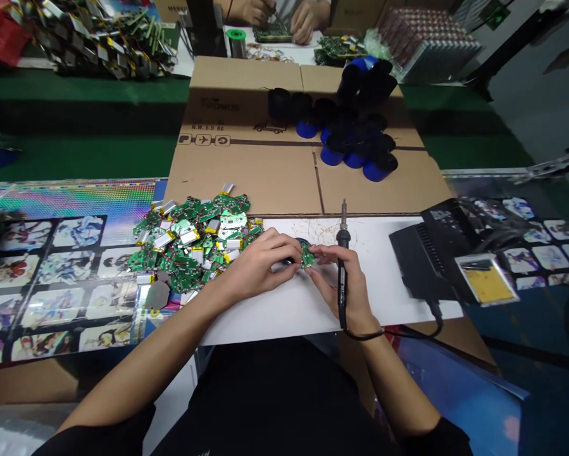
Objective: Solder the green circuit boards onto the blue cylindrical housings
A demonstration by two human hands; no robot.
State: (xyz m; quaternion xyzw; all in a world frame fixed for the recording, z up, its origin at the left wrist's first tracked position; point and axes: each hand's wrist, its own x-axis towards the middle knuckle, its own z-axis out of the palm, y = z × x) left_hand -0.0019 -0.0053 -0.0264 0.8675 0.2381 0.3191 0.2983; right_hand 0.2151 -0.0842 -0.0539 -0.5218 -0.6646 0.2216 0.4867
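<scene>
Two hands, left (260, 269) and right (348, 285), pinching a circuit board (306, 256), soldering iron (343, 239) pointing forward.

From my remote seat, I see the left hand (260, 266) and right hand (357, 297) covering most of the round green circuit board (306, 256), so its joints are too small and hidden to read. A dark ring (303, 241) behind it stays half hidden. The right hand also hides part of the soldering iron (342, 253). The top edge cuts off the co-worker's hands (288, 19).
</scene>
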